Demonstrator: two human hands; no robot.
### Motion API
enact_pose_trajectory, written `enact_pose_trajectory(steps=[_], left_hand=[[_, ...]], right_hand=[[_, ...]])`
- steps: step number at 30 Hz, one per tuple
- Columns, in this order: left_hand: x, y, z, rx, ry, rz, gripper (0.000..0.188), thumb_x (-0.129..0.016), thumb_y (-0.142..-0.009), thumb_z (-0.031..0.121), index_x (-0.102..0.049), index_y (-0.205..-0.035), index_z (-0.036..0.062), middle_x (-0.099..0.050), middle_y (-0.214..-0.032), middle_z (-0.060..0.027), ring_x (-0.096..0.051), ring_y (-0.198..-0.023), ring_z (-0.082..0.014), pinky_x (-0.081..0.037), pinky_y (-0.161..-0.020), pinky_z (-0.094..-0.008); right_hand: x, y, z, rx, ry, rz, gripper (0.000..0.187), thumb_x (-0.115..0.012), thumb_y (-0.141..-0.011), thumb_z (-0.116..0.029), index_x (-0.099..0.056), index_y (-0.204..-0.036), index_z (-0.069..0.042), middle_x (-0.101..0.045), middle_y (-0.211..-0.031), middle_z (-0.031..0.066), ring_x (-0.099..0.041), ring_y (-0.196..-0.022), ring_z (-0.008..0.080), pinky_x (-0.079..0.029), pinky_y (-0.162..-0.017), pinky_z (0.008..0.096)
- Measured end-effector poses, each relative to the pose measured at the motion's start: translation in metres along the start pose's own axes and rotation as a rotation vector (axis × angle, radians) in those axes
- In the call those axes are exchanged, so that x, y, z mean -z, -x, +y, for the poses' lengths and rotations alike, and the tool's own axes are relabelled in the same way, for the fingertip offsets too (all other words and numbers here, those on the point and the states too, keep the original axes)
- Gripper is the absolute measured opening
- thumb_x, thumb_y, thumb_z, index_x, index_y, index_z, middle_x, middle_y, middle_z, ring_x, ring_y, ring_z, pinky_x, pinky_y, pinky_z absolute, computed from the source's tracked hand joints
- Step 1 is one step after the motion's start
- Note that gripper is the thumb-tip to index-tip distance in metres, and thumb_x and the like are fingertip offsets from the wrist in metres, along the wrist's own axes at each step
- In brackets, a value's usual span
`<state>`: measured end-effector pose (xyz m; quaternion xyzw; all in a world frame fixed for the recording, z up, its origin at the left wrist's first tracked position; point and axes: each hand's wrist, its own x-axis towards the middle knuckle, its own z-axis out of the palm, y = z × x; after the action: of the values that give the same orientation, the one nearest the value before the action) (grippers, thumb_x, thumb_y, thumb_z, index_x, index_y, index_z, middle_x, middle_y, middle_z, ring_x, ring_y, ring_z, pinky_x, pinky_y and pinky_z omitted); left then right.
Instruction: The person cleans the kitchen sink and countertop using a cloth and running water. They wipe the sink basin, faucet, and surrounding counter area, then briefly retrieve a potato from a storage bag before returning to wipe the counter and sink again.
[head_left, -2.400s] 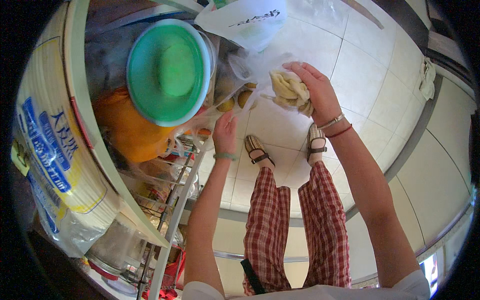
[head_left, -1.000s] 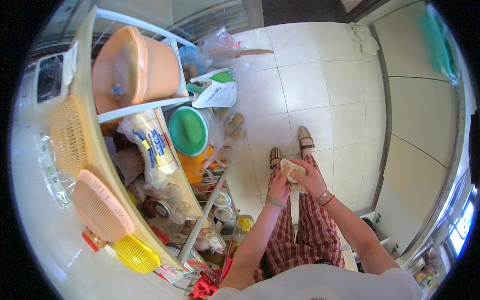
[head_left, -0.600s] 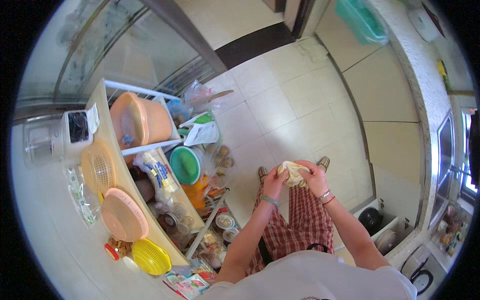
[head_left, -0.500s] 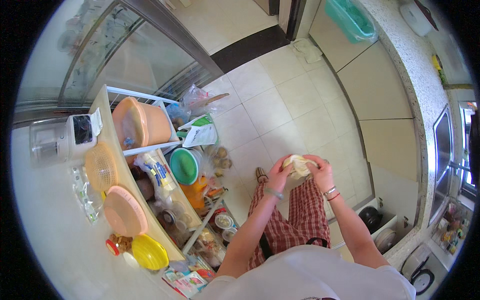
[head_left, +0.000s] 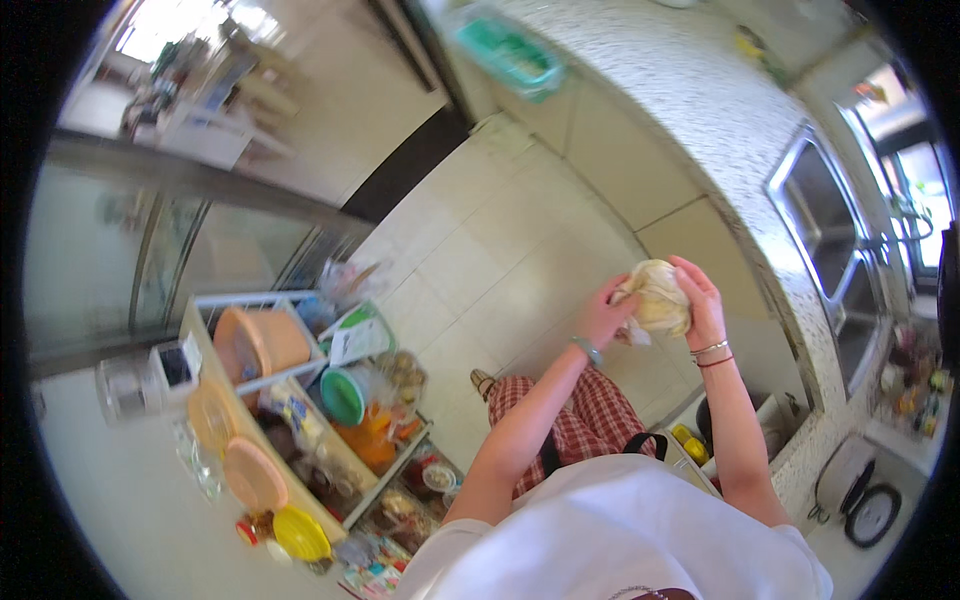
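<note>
In front of me, above the floor, both hands hold a pale yellow-white crumpled bundle. Its folds could be cloth or leaves; I cannot tell which. My left hand grips its left side with curled fingers. On the right, my right hand presses against the edge, its fingertips over the top. A small whitish piece hangs below the bundle near the left fingers. The parts of the fingers behind the bundle are hidden.
A shelf rack at left holds a peach bin, a green tub and bagged food. To the right runs a speckled counter with a sink and a teal basket. An open lower cabinet is beside my right forearm.
Both hands have moved up and to the right with the bundle, nearer the counter. More of the bundle shows. My view has turned toward the counter and sink.
</note>
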<state>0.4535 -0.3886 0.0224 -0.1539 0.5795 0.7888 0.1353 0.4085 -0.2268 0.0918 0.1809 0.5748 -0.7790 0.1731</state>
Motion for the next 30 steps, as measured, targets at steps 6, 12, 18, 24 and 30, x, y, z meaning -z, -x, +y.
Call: enact_pose_trajectory(steps=[6,12,18,24,30], left_hand=[[-0.049,-0.062,0.02,0.105,0.183,-0.047,0.037,-0.066,-0.087,0.012,-0.059,-0.123,0.0073,-0.066,-0.104,-0.0051,-0.063,-0.085,-0.0113,-0.053,-0.07,-0.0238],[-0.094,-0.125,0.078,-0.002,0.113,-0.003,0.031,-0.062,-0.091,0.014,-0.06,-0.122,0.0148,-0.065,-0.101,-0.0026,-0.062,-0.068,-0.0083,-0.05,-0.046,-0.0192],[-0.149,-0.219,0.151,-0.226,0.03,-0.16,0.034,-0.062,-0.091,0.018,-0.058,-0.125,0.0138,-0.064,-0.101,-0.0023,-0.06,-0.068,-0.006,-0.046,-0.043,-0.0196],[-0.156,-0.335,0.139,-0.852,-1.001,0.042,0.033,-0.059,-0.092,0.017,-0.059,-0.125,0.016,-0.061,-0.125,-0.0123,-0.066,-0.099,-0.0253,-0.056,-0.077,-0.0293],[-0.179,-0.369,0.09,-1.008,-1.283,-0.427,0.034,-0.049,-0.096,0.021,-0.058,-0.127,0.0101,-0.051,-0.138,-0.005,-0.047,-0.129,-0.0175,-0.042,-0.103,-0.0385]], right_hand=[[0.069,-0.011,-0.055,0.31,0.652,0.026,0.032,-0.065,-0.084,-0.005,-0.061,-0.116,0.0,-0.066,-0.106,0.006,-0.061,-0.095,0.0118,-0.05,-0.083,0.0265],[0.101,-0.068,-0.101,0.365,0.502,0.267,0.022,-0.061,-0.091,-0.016,-0.066,-0.103,0.002,-0.069,-0.096,0.005,-0.06,-0.086,0.0082,-0.049,-0.078,0.023],[0.118,-0.146,-0.155,0.366,-0.053,0.311,0.025,-0.062,-0.092,-0.021,-0.066,-0.106,0.0,-0.069,-0.1,0.0062,-0.061,-0.09,0.0098,-0.049,-0.081,0.0234],[0.164,-0.236,-0.139,0.681,1.216,0.662,0.026,-0.061,-0.092,-0.023,-0.068,-0.112,-0.009,-0.067,-0.115,0.0078,-0.063,-0.103,0.0232,-0.051,-0.087,0.0335],[0.136,-0.265,-0.12,0.548,1.363,0.391,0.036,-0.053,-0.094,-0.021,-0.057,-0.127,-0.006,-0.055,-0.133,0.0093,-0.045,-0.129,0.0242,-0.035,-0.109,0.0405]])
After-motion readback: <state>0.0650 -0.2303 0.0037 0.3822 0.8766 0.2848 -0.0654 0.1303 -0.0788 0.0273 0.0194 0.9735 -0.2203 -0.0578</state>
